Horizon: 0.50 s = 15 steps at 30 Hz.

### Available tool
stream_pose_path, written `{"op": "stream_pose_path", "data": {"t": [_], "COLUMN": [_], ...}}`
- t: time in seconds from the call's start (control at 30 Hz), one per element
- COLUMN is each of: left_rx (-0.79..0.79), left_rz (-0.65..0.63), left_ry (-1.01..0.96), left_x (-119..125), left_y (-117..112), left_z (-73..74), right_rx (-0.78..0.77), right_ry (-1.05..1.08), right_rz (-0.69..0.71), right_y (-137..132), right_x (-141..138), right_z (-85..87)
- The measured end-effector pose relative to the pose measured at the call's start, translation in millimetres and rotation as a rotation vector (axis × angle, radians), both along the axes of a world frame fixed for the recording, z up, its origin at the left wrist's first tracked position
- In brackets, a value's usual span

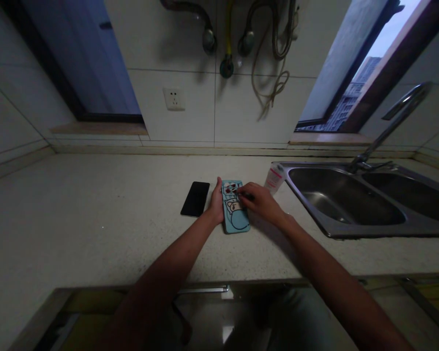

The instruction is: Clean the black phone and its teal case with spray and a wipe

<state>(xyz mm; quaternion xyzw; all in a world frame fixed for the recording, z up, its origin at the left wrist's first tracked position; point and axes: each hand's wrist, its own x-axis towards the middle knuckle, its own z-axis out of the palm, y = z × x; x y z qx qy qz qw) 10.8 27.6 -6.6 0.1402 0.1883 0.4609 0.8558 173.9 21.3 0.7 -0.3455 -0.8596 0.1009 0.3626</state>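
Note:
A light blue phone case (236, 218) with a cartoon figure and camera cut-outs at its top is tilted just above or on the counter; I cannot tell which. Along its left edge, my left hand (216, 204) grips it, thumb pointing up and the other fingers hidden behind. My right hand (259, 199) is closed in a pinch at the case's upper right, beside the cut-outs. Something small and dark shows at its fingers, too unclear to name. Left of my left hand, a black smartphone (195, 199) lies flat with its dark screen up.
A clear plastic cup (274, 178) with red print stands behind my right hand, close to the rim of the steel double sink (329, 233). A tall faucet (388, 126) rises behind the basins. The pale countertop (95, 214) stretches left. Pipes and a socket (174, 99) are on the tiled wall.

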Motion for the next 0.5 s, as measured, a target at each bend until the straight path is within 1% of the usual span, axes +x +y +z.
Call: {"op": "stream_pose_path", "data": {"t": [0.1,0.2,0.27,0.33,0.37,0.4,0.43,0.5], "left_rx": [0.0,0.02,0.036,0.04,0.033,0.022,0.013,0.011], "left_rz": [0.021,0.036,0.039,0.042,0.041,0.037,0.033,0.025], "left_ry": [0.047,0.074,0.063,0.054,0.056,0.06,0.064,0.054], "left_x": [-2,-3,-3,-3,-2,-2,-2,-2], "left_y": [1,2,4,6,7,7,6,4], "left_z": [-1.5,-6.2,-9.2,-10.7,-10.8,-10.4,-9.6,-7.1], "right_rx": [-0.075,-0.193,-0.283,-0.317,-0.295,-0.25,-0.192,-0.083], "right_ry": [-0.1,-0.151,-0.157,-0.113,-0.061,0.009,0.091,0.26], "right_rz": [0.225,0.423,0.535,0.593,0.578,0.522,0.425,0.161], "right_y": [-8,-19,-26,-29,-29,-28,-25,-18], "right_x": [0,-4,-8,-12,-13,-13,-12,-8], "right_z": [10.3,17.8,19.5,19.2,18.7,18.1,17.5,15.9]}}
